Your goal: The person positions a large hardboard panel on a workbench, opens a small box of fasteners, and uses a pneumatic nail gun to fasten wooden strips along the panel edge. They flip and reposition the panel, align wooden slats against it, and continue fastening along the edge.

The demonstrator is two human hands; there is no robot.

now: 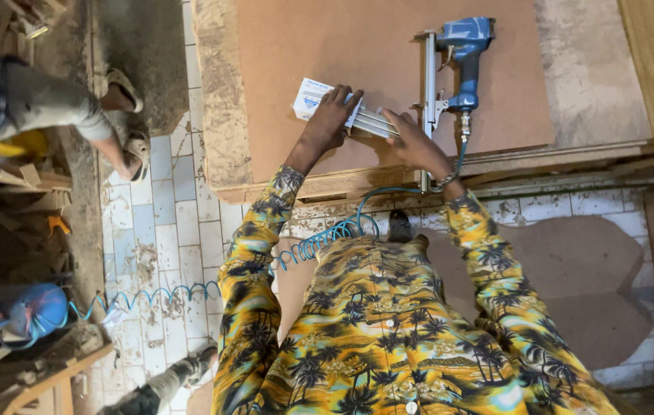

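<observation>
A strip of metal nails (pixel 377 123), pale and ribbed, lies on a brown hardboard sheet (pixel 327 46), half drawn from a small white and blue cardboard box (pixel 313 96); how many more strips remain inside cannot be made out. The left hand (pixel 331 119) presses down over the box, fingers curled across it, while the right hand (pixel 411 138) grips the free end of the strip. Just beside the right hand rests a blue pneumatic nail gun (pixel 461 58) with a long silver magazine, lying flat on the board. A coiled blue air hose (pixel 327 234) trails from its base, passes behind the wrist and drops over the rough wooden edge of the workbench (pixel 219 115). The person's sleeves are a yellow shirt printed with dark palm trees. Below lies a dusty, stained floor of pale tiles (pixel 165 223). At far left another person's sandalled feet (pixel 127 115) stand by scrap timber, and the hose runs toward a blue tank (pixel 31 311), partly cut off by the frame.
</observation>
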